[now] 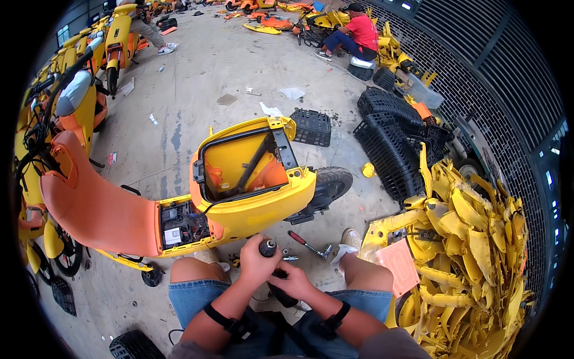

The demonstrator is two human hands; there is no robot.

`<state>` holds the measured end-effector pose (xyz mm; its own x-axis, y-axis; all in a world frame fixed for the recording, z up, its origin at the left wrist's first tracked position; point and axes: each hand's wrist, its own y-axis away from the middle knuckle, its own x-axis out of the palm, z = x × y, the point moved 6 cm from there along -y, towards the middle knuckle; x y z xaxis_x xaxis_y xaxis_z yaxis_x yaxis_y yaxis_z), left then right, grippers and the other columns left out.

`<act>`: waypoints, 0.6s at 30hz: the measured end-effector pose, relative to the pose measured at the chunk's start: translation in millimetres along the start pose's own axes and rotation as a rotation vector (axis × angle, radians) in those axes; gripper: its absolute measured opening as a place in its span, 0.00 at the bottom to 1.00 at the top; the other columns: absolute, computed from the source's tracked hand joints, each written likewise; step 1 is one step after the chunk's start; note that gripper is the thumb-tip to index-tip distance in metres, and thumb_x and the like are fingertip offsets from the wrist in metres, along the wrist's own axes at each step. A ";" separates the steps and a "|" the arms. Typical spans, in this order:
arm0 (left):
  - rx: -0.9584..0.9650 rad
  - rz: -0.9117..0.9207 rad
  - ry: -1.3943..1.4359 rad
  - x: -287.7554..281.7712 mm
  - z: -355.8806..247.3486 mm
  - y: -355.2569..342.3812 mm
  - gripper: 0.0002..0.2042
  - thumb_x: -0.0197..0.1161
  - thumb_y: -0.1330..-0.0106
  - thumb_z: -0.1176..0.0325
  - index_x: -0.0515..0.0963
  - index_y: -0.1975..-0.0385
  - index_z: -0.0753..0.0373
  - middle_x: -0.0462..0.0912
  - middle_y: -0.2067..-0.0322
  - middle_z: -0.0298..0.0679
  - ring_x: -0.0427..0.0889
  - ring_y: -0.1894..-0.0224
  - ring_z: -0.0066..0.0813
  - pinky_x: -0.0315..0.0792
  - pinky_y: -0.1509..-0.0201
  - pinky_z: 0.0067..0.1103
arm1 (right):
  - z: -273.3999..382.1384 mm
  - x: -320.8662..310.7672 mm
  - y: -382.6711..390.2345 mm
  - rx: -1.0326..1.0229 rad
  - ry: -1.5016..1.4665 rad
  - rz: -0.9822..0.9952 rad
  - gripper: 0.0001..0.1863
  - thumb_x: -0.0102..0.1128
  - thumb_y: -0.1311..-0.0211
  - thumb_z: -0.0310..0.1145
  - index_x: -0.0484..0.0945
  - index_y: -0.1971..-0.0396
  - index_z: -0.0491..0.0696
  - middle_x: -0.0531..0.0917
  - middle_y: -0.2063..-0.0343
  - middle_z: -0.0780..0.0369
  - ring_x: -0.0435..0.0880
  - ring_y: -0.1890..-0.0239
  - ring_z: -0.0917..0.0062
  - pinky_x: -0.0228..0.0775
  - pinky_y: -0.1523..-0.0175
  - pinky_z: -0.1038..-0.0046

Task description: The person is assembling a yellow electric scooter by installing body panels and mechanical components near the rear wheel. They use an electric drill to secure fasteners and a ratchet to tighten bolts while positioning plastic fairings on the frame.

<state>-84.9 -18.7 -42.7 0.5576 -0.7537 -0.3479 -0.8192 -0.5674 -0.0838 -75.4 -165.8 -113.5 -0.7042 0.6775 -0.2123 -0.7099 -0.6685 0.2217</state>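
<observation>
Above my lap, my left hand (258,259) is closed around a black power tool (267,247), apparently a driver, with its round metal-tipped end facing up. My right hand (292,282) closes on the lower part of the same tool, just below the left; the fingers hide much of it. Close in front stands a yellow and orange electric scooter (263,210). It has no seat on, so its under-seat compartment (239,164) lies open. Wiring and electronics (182,222) show in its uncovered footboard. A red-handled ratchet wrench (308,244) and a metal socket (290,258) lie on the floor.
At my right rises a big heap of yellow plastic panels (472,257), with an orange panel (399,266) on its near side. Black baskets (388,149) are stacked beyond it; another basket (311,127) lies behind the scooter. More scooters (116,45) line the left. A person in red (360,35) sits farther off.
</observation>
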 end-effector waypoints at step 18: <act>0.138 0.518 0.321 23.9 -4.0 -6.4 0.08 0.67 0.49 0.81 0.75 0.73 0.63 0.81 0.71 0.38 0.81 0.66 0.27 0.75 0.59 0.23 | -28.9 12.7 -0.1 0.426 -0.692 0.507 0.13 0.61 0.34 0.39 0.75 0.60 0.44 0.80 0.67 0.63 0.80 0.63 0.77 0.73 0.54 0.73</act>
<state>-65.7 -34.4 -46.8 0.0781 -0.9938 -0.0791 -0.9919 -0.0695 -0.1065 -84.5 -166.0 -143.7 -0.6688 0.4603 0.5839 -0.1625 -0.8569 0.4893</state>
